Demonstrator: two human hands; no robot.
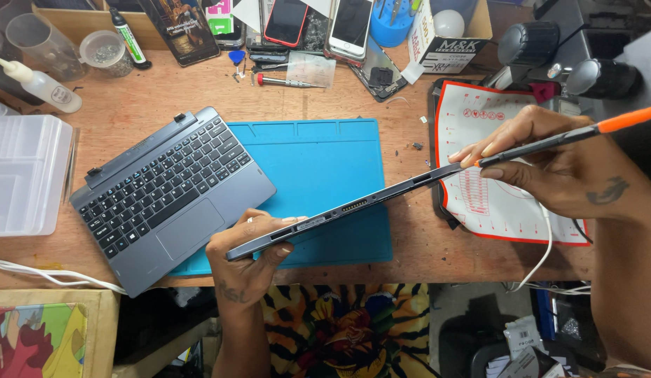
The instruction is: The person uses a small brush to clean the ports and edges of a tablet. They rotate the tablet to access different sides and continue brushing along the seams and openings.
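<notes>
Tablet point(353, 206), one of it, dark and slim, is what I see held edge-on above the blue work mat point(318, 161), tilted so its port-lined side faces the camera; I judge that angle exposes the seam along the rim. Next in size, one detached grey keyboard dock point(168, 192) lies partly on the mat's left edge, set aside and well apart from the working end. One white mat with a red border point(490, 203) sits under the far corner of the slab.

My left hand point(252, 255) is closed around the lower corner, thumb on top, fingers beneath, apparently steadying it. My right hand point(542, 161) pinches one thin black tool with an orange handle point(570, 133), its tip touching the upper corner, where the edge meets the fingers.

Along the back of the bench I count two phones point(318, 24) lying side by side, one white squeeze bottle point(38, 84) and one small screwdriver point(287, 82).
</notes>
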